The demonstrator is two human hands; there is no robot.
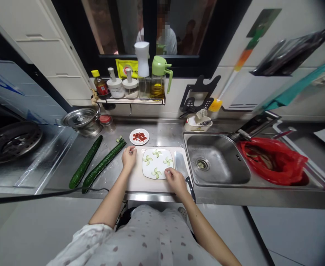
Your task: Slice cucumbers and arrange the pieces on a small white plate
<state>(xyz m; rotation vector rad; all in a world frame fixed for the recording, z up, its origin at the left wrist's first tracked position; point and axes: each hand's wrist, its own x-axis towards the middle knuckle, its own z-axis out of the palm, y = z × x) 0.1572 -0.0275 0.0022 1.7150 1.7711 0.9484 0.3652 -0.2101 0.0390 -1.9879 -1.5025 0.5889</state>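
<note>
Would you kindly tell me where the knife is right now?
In the head view, the knife lies on the right side of the cutting board, between the square plate and the sink, its black handle beside the right hand.

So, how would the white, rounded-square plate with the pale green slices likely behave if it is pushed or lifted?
The white, rounded-square plate looks smooth and flat, so it would probably slide rather than tip. The thin, pale green slices seem only laid on it, so a tilt might disturb their four pinwheel patterns.
</note>
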